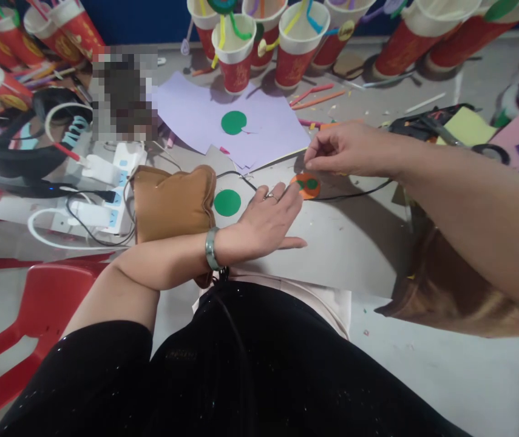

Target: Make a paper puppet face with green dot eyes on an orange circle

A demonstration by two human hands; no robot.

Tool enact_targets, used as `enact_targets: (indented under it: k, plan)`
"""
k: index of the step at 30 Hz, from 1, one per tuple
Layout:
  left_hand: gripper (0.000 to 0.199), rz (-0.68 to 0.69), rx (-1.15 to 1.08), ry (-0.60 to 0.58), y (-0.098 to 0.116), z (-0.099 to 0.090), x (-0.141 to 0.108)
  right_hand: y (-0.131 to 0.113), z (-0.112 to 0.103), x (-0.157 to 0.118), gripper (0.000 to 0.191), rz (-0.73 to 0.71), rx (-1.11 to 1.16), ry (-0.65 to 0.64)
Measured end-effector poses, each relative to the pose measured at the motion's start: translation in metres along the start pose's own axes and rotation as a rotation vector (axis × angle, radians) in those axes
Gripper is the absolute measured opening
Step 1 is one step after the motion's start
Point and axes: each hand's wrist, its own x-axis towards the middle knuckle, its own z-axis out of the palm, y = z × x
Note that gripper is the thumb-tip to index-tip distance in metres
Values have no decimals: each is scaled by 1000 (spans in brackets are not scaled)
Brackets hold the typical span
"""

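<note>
My left hand [271, 221] lies over the grey table [350, 243], fingers stretched out and thumb apart, its fingertips at the left edge of an orange disc [314, 190] with dark green pieces on it. Just above that disc is my right hand [336, 149], its thumb and index finger pinched together; whatever is between them is too small to make out. A green paper circle [227, 203] rests left of my left hand. Another green circle [234, 122] sits on purple paper sheets [272, 130] farther back.
Red and white paper cups [235, 67] with coloured straws line the back. A brown pouch [172, 203] and a white power strip [122, 188] with cables stand left. A black cable runs past my hands. Scissors [445, 130] and coloured papers lie right.
</note>
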Motion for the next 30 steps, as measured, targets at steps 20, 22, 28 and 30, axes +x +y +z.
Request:
enact_targets:
  k: [20,22,28,30]
  plan:
    - [52,-136,-461,304,-36,-16,17,44,45,-94,20,-41,-115,54]
    - [51,-164,-476,322,-39,-17,19,44,47,-92,19,-44,-131,69]
    - [29,-186,-417,245,-43,-5,30,35,48,-84,19,-86,-220,122]
    - [25,-174,-417,246,-43,1,31,29,50,-85,21,-97,-264,158]
